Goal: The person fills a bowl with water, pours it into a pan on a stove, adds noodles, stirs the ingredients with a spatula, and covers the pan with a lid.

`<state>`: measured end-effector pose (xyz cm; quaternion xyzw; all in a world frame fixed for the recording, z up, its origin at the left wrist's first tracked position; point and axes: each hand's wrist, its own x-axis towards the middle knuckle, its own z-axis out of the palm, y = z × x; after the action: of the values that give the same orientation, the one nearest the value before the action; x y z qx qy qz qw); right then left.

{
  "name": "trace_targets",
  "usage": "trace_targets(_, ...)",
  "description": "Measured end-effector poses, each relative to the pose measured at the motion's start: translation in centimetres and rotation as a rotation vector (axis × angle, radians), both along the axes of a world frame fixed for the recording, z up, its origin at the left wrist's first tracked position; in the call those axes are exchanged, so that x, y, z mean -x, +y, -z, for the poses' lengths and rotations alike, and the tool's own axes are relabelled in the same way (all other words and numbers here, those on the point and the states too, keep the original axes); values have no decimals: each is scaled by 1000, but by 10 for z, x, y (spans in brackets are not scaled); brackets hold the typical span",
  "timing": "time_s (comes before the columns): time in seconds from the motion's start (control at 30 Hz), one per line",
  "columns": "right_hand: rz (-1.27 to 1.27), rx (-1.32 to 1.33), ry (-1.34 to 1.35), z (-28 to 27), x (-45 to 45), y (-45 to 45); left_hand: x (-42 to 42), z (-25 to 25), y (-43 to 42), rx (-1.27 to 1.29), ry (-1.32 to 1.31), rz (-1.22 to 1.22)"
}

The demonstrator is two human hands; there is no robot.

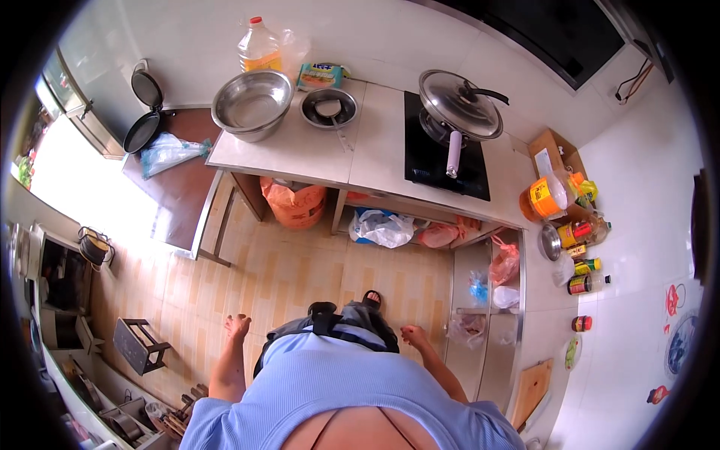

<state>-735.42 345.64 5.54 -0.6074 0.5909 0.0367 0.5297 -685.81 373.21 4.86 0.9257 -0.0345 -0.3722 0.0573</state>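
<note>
My left hand (238,325) hangs at my left side above the tiled floor (292,266), its fingers loosely curled and partly apart, with nothing in them. On the other side of my body, my right hand (412,335) is held low near the shelves, fingers bent and nothing visible in them. Neither hand touches anything. In front stands the counter (375,150), bearing a lidded pan (459,105) on a black cooktop (470,176), a large steel bowl (253,105) and a smaller bowl (328,109) with a utensil inside.
A brown table (176,187) with an open black pan (142,133) stands at the left. A small stool (140,346) is on the floor at lower left. Bottles and jars (551,196) line the right counter, beside a cutting board (532,390). An orange bag (294,204) sits under the counter.
</note>
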Motion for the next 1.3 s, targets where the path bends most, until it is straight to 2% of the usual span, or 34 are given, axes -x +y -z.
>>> trace_targets(0.37, -111, 132, -11, -16, -19, -16, 1, 1, -25, 145, -19, 79)
trace_targets(0.47, -116, 131, 13, -20, -21, -16, -15, 60, -8, 205, -18, 180)
trace_targets(0.6, -109, 77, 25, -23, -18, -11, -19, 86, 1, 234, -52, 193)
trace_targets(0.67, -100, 56, 22, -19, -14, -9, -25, 125, 18, 332, -275, 359)
trace_targets(0.73, -95, 42, 31, -15, -11, -7, -28, 155, 27, 392, -757, 637)
trace_targets(0.77, -92, 44, 31, -14, -10, -6, -28, 155, 27, 418, -661, 596)
trace_targets(0.83, -87, 49, 31, -11, -8, -6, -27, 134, 22, 415, -157, 187)
trace_targets(0.9, -104, 64, 28, -13, -9, -8, -27, 132, 22, 402, 89, -14)
trace_targets(1.3, -90, 49, 33, -32, -25, -10, -20, 123, 17, 406, 33, 82)
